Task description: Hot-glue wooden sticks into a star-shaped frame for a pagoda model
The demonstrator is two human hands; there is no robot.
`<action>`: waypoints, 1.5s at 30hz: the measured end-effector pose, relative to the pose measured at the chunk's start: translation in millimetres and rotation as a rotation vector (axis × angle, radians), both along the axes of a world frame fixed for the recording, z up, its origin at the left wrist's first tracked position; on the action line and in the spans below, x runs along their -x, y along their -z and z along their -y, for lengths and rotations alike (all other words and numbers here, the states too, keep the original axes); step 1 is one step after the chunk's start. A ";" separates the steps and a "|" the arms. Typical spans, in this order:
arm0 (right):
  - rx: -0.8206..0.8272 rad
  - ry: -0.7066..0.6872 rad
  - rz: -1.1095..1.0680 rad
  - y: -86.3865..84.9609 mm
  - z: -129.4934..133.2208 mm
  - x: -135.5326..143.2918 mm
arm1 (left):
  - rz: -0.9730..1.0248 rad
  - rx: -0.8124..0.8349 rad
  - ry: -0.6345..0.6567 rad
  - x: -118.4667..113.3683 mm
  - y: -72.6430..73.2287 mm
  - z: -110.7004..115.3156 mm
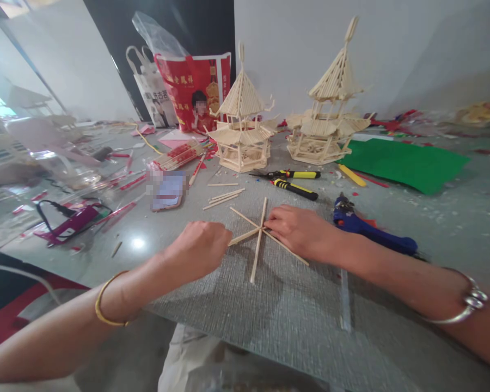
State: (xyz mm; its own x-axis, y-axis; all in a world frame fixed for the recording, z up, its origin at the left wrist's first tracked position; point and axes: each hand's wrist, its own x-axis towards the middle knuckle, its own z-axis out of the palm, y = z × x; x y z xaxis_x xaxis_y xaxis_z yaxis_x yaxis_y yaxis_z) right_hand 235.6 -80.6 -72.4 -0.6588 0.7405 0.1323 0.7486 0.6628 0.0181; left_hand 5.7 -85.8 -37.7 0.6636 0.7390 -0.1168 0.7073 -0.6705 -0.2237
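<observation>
A star of thin wooden sticks (258,253), crossing at one middle point, is in front of me at the table. My left hand (202,245) is closed around the outer end of its left arm. On the other side, my right hand (288,226) has its fingertips pinched at the star's right arm, close to the crossing; its fingers cover most of that arm. Several loose sticks (224,198) lie just behind the star. To the right of my right hand rests a blue-handled glue gun (371,231).
Two stick-built pagodas (240,130) stand at the back. Black-and-yellow pliers (294,185), a green sheet (408,163), a yellow cutter (352,176) and a phone (169,190) lie around. At left is a purple device (71,223) with a cable; a red bag (196,92) stands behind.
</observation>
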 end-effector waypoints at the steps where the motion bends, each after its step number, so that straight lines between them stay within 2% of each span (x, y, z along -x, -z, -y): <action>1: 0.004 0.004 0.007 -0.4 0.1 0.1 | -0.004 -0.007 0.009 0.3 1.0 0.8; 4: 0.028 0.012 0.008 -2.6 -0.2 -0.4 | -0.010 -0.013 0.015 0.2 0.5 2.9; 7: 0.030 0.047 -0.011 -5.9 0.9 -1.7 | 0.008 0.027 -0.009 0.1 -7.5 -0.5; 11: 0.012 0.114 0.015 -9.9 8.5 -1.9 | 0.098 0.122 -0.040 0.0 -26.3 -18.7; 15: 0.048 0.236 0.062 -10.5 19.1 -0.5 | 0.154 0.252 0.016 -3.3 -36.8 -33.6; 18: 0.096 0.312 0.086 -10.0 23.4 0.3 | 0.133 0.267 0.022 -5.9 -32.2 -28.8; 21: 0.125 0.343 0.073 -10.6 24.4 1.6 | 0.142 0.243 0.012 -4.6 -22.2 -14.8; 24: 0.124 0.350 0.050 -10.8 23.7 3.3 | 0.145 0.208 0.012 0.2 -15.3 -1.0; 28: 0.102 0.302 0.019 -7.6 22.2 4.9 | 0.136 0.212 0.015 6.2 -14.4 13.4; 30: 0.071 0.257 0.011 -5.9 21.3 5.3 | 0.136 0.176 0.061 8.5 -14.5 19.1; 32: 0.037 0.211 0.026 -5.3 19.9 5.5 | 0.170 0.122 0.169 10.5 -13.3 21.8; 35: 0.009 0.131 0.079 -6.4 16.1 4.8 | 0.250 0.065 0.245 11.6 -10.3 15.5; 38: -0.011 0.079 0.108 -7.1 11.3 2.1 | 0.257 0.031 0.171 7.6 -8.0 -2.0; 41: -0.043 0.077 0.110 -7.6 9.3 -1.7 | 0.224 0.069 0.135 -0.1 -6.6 -18.6; 45: -0.085 0.125 0.072 -11.7 15.1 -3.1 | 0.218 0.095 0.164 -8.6 -4.9 -27.4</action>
